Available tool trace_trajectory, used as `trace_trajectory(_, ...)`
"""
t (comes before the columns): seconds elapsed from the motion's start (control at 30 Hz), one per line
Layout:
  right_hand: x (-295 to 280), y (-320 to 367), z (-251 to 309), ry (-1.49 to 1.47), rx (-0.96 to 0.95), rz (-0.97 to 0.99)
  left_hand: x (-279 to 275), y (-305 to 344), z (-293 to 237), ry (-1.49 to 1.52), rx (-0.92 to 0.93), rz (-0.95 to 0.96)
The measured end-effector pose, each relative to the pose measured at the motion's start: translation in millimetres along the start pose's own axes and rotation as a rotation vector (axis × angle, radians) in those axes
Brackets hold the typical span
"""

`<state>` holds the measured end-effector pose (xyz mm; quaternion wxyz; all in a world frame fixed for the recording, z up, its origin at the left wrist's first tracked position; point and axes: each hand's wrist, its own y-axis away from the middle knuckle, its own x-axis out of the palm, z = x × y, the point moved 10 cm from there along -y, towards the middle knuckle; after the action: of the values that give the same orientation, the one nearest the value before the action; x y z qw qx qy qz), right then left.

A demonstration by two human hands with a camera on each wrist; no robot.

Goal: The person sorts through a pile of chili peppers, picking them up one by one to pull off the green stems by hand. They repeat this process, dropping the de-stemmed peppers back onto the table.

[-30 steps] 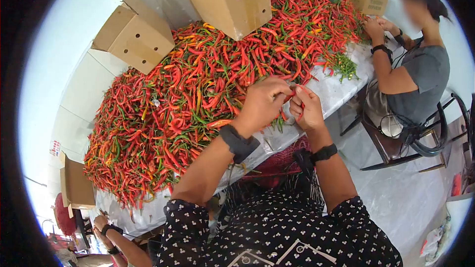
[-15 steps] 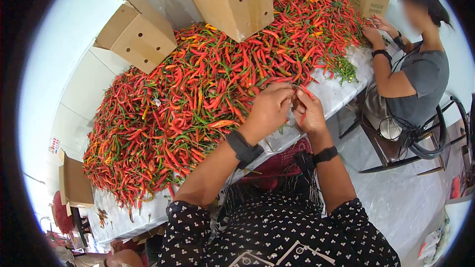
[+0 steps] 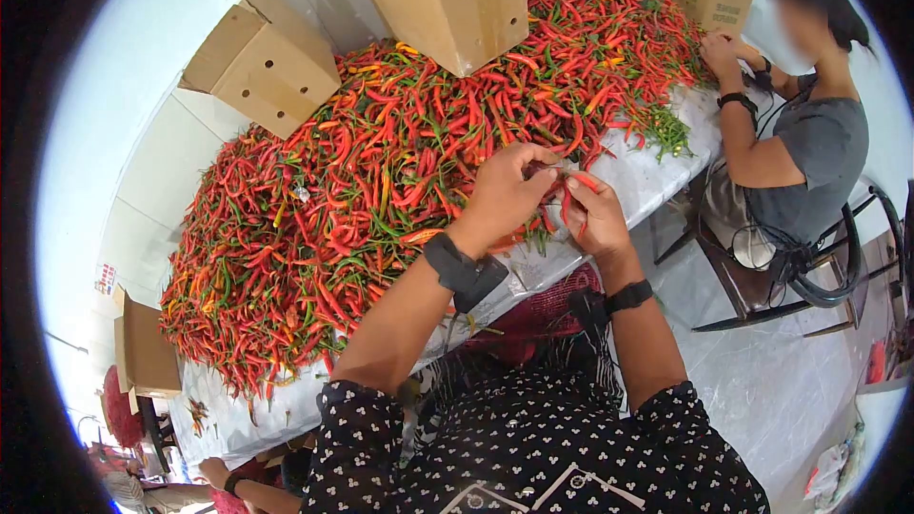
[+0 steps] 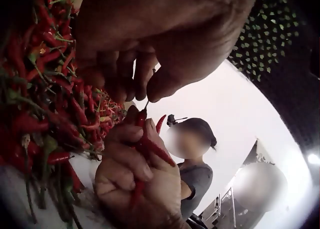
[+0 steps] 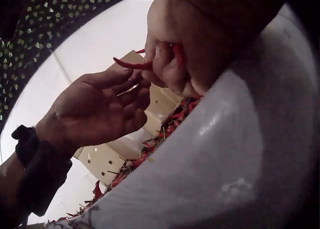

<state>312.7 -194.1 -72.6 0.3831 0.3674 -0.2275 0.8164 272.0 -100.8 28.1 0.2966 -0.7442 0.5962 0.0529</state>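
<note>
And here we are, both hands close together at the near edge of the pile of chillies [image 3: 343,200], fingertips nearly meeting. The right hand [image 3: 597,217] has its fingers curled round a red chilli [image 4: 141,118], its stem end poking up toward the left hand [image 3: 505,195]. A second chilli [image 4: 159,150] slants across that same right hand, by the thumb. Now the left hand: it comes in from above, narrow at the tips, thumb and finger pinching the thin stem [image 4: 147,104] of that first chilli.

Look just beyond the right hand and off to its right: a heap of green stalks [image 3: 665,131] lies on the white-covered table [image 3: 640,176], beside the red mass. The pile itself spreads away to the left of the left hand and on beyond both.

Straight beyond the left hand stands a tall cardboard box [image 3: 481,24]; farther out to its left, a tilted box [image 3: 271,81] with round holes. Well to the right of the right hand sits a person in a grey top [image 3: 814,157], hands up at the far end of the pile. Just behind each working hand, a black band: left wristband [image 3: 464,271], right wristband [image 3: 628,295].
</note>
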Motion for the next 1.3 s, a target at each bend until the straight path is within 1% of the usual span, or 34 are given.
trace_trajectory(0.03,0,1,2,0.061,-0.004,-0.054,-1,0,1,0.001,-0.002,0.000)
trace_trajectory(0.07,-2,2,3,0.122,-0.008,-0.108,3,0,4,-0.013,-0.026,0.047)
trace_trajectory(0.1,-3,2,3,0.122,-0.007,-0.110,7,0,7,-0.028,-0.049,0.095)
trace_trajectory(0.13,-4,1,3,0.140,-0.006,-0.100,7,-1,9,-0.027,-0.050,0.096)
trace_trajectory(0.2,-5,1,3,0.157,-0.003,-0.093,11,-1,7,-0.029,-0.017,0.127)
trace_trajectory(0.33,-4,0,2,0.178,0.002,-0.106,6,0,0,-0.097,0.020,0.105)
trace_trajectory(0.4,-3,0,2,0.183,0.001,-0.109,6,1,-11,-0.257,0.135,0.110)
trace_trajectory(0.43,-1,1,3,0.188,0.006,-0.099,6,1,-11,-0.257,0.133,0.110)
trace_trajectory(0.5,2,2,3,0.191,0.012,-0.092,5,3,-19,-0.306,0.224,0.078)
trace_trajectory(0.53,3,2,3,0.201,0.018,-0.102,5,3,-18,-0.305,0.220,0.079)
trace_trajectory(0.6,2,2,2,0.213,0.028,-0.112,8,4,-22,-0.393,0.275,0.096)
trace_trajectory(0.7,-3,5,-1,0.273,0.069,-0.116,13,3,-20,-0.409,0.270,0.110)
trace_trajectory(0.73,-6,5,1,0.286,0.049,-0.136,11,2,-17,-0.429,0.245,0.073)
trace_trajectory(0.77,-7,4,0,0.293,0.035,-0.147,16,4,-22,-0.448,0.313,0.072)
trace_trajectory(0.8,-7,2,-1,0.291,0.040,-0.087,14,7,-26,-0.466,0.385,0.077)
trace_trajectory(0.83,6,5,-1,0.261,0.043,-0.109,5,9,-24,-0.477,0.370,0.055)
trace_trajectory(0.87,13,10,5,0.234,0.032,-0.152,5,6,-17,-0.378,0.285,0.082)
trace_trajectory(0.9,7,10,4,0.241,0.027,-0.160,10,3,-8,-0.272,0.207,0.120)
trace_trajectory(0.93,4,7,0,0.227,0.031,-0.093,13,3,-8,-0.262,0.216,0.127)
trace_trajectory(0.97,4,5,-2,0.211,0.033,-0.024,11,3,-1,-0.210,0.163,0.134)
trace_trajectory(1.0,1,5,1,0.212,0.025,-0.032,8,3,6,-0.161,0.108,0.142)
trace_trajectory(1.03,3,5,-2,0.135,0.065,0.022,3,2,10,-0.225,0.081,0.094)
trace_trajectory(1.07,5,5,-5,0.057,0.106,0.076,4,0,11,-0.224,0.085,0.101)
trace_trajectory(1.1,6,4,-6,0.018,0.137,0.138,-2,-4,18,-0.123,-0.027,0.048)
trace_trajectory(1.13,7,4,-8,0.017,0.132,0.135,-11,-6,17,-0.023,-0.139,-0.006)
trace_trajectory(1.17,3,1,-5,0.024,0.075,0.078,-11,-9,-4,-0.063,-0.069,-0.041)
trace_trajectory(1.2,0,-1,-3,0.032,0.022,0.023,5,-10,-31,-0.103,0.030,0.024)
trace_trajectory(1.23,-8,-3,-12,0.033,0.029,0.027,24,-6,-57,-0.142,0.126,0.085)
trace_trajectory(1.27,-23,-2,-4,0.432,-0.175,-0.025,49,4,-87,-0.178,0.262,0.172)
trace_trajectory(1.3,-23,2,10,0.831,-0.386,-0.079,73,15,-111,-0.212,0.402,0.260)
